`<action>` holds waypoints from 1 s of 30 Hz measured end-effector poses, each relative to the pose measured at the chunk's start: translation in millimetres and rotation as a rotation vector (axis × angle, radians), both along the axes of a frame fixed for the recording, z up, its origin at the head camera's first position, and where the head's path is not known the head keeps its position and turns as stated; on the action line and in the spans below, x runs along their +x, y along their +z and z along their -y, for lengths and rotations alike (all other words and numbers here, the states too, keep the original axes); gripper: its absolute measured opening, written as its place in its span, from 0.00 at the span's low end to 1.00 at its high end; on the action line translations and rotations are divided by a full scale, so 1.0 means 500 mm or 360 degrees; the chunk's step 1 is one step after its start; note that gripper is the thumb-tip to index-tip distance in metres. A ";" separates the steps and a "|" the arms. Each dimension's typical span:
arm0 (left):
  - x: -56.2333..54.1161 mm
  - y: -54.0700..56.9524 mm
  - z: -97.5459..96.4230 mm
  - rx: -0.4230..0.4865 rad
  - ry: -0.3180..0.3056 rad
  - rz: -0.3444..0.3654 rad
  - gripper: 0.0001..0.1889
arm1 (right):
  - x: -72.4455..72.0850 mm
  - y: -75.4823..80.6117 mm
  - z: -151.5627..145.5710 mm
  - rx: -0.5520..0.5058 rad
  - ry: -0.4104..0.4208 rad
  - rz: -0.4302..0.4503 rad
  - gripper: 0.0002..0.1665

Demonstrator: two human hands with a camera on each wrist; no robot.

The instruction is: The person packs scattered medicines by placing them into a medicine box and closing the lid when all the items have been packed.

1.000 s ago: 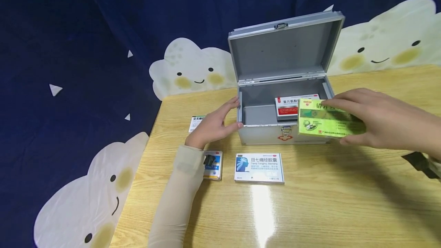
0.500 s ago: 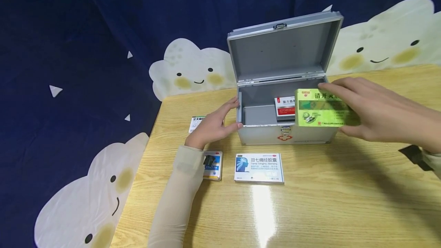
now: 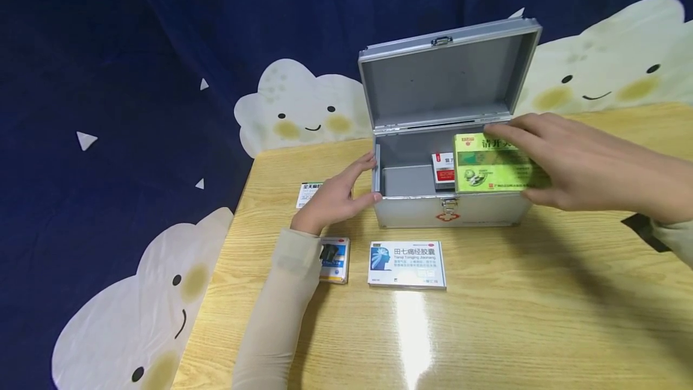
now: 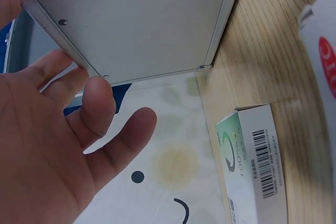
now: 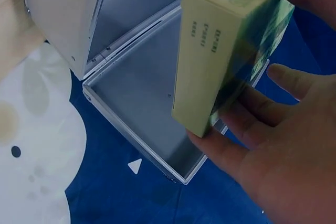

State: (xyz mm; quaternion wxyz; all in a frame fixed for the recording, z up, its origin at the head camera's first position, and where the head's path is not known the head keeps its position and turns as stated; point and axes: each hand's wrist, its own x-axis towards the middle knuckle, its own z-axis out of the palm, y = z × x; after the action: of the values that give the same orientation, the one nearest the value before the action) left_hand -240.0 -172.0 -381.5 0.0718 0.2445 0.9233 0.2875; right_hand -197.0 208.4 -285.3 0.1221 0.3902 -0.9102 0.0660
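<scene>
In the head view my right hand (image 3: 574, 164) grips a green medicine box (image 3: 492, 167) at its right end, above the right front of an open silver first-aid case (image 3: 400, 212). The right wrist view shows thumb and fingers on opposite sides of the green box (image 5: 207, 51), with the raised lid (image 5: 142, 98) behind it. My left hand (image 3: 337, 197) touches the case's left edge. Seen from the left wrist, its fingers are spread, and some rest at the rim of the case wall (image 4: 136, 24). A red-and-white medicine box (image 3: 444, 170) lies inside the case, partly hidden by the green one.
On the wooden table (image 3: 487, 330), a white-and-blue medicine box (image 3: 407, 265) lies before the case. A blue-and-orange box (image 3: 339, 263) is partly under my left wrist. Behind the left hand is a white box (image 3: 307, 195). A dark blue cloud-print curtain (image 3: 162, 77) hangs behind.
My right hand has moved left and up with the green box, from beside the case's right front to over its opening. More of the red-and-white box is covered. The left hand stays put.
</scene>
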 end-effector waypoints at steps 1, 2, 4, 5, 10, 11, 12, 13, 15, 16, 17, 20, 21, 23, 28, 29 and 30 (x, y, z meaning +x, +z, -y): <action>-0.001 0.000 -0.001 -0.0006 -0.0001 -0.0004 0.40 | 0.001 0.001 0.000 0.0002 -0.0008 -0.0003 0.64; -0.001 0.000 -0.002 -0.0010 0.0000 -0.0007 0.40 | 0.002 0.002 0.001 0.0002 -0.0013 -0.0008 0.64; -0.002 0.001 -0.004 -0.0020 0.0001 -0.0012 0.40 | 0.003 0.004 0.001 0.0007 -0.0026 -0.0019 0.64; -0.002 0.001 -0.005 -0.0023 -0.0001 -0.0014 0.40 | 0.003 0.004 0.001 0.0010 -0.0030 -0.0028 0.64; 0.000 0.003 -0.007 -0.0034 -0.0004 -0.0005 0.40 | -0.002 0.007 0.000 0.0017 -0.0053 -0.0038 0.64; 0.000 0.003 -0.007 -0.0035 -0.0005 -0.0002 0.40 | -0.004 0.007 0.000 0.0012 -0.0053 -0.0035 0.64; 0.001 0.003 -0.007 -0.0038 -0.0004 0.0001 0.40 | -0.007 0.008 0.001 0.0005 -0.0050 -0.0030 0.63; 0.001 0.004 -0.008 -0.0041 -0.0003 0.0001 0.40 | -0.010 0.008 0.001 0.0002 -0.0051 -0.0021 0.62; 0.001 0.004 -0.009 -0.0047 -0.0003 -0.0004 0.40 | -0.015 0.009 0.004 -0.0003 -0.0048 -0.0007 0.61; 0.000 0.005 -0.010 -0.0049 -0.0005 -0.0005 0.40 | -0.018 0.009 0.005 0.0008 -0.0057 0.0009 0.61; 0.000 0.005 -0.010 -0.0048 -0.0004 -0.0003 0.40 | -0.020 0.010 0.007 0.0013 -0.0056 0.0026 0.60; 0.000 0.005 -0.010 -0.0050 -0.0001 0.0004 0.40 | -0.029 0.010 0.018 0.0069 -0.0070 0.0081 0.61; 0.001 0.005 -0.010 -0.0047 0.0001 0.0005 0.40 | -0.031 0.010 0.022 0.0097 -0.0084 0.0105 0.63; 0.002 0.003 -0.008 -0.0040 0.0005 0.0001 0.40 | -0.036 0.011 0.032 0.0143 -0.0104 0.0146 0.65; 0.002 0.003 -0.004 -0.0032 -0.0002 -0.0031 0.40 | -0.045 0.013 0.052 0.0253 -0.0145 0.0203 0.66; 0.001 0.004 -0.004 -0.0033 -0.0003 -0.0034 0.40 | -0.046 0.014 0.055 0.0266 -0.0142 0.0204 0.66; 0.001 0.004 -0.004 -0.0031 -0.0007 -0.0036 0.40 | -0.047 0.015 0.057 0.0275 -0.0141 0.0203 0.65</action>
State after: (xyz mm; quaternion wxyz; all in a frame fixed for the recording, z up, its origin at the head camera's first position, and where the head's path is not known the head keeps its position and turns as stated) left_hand -239.6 -169.9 -379.3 0.0644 0.2489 0.9262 0.2757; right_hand -220.3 180.1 -277.8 0.0328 0.3537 -0.9348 0.0066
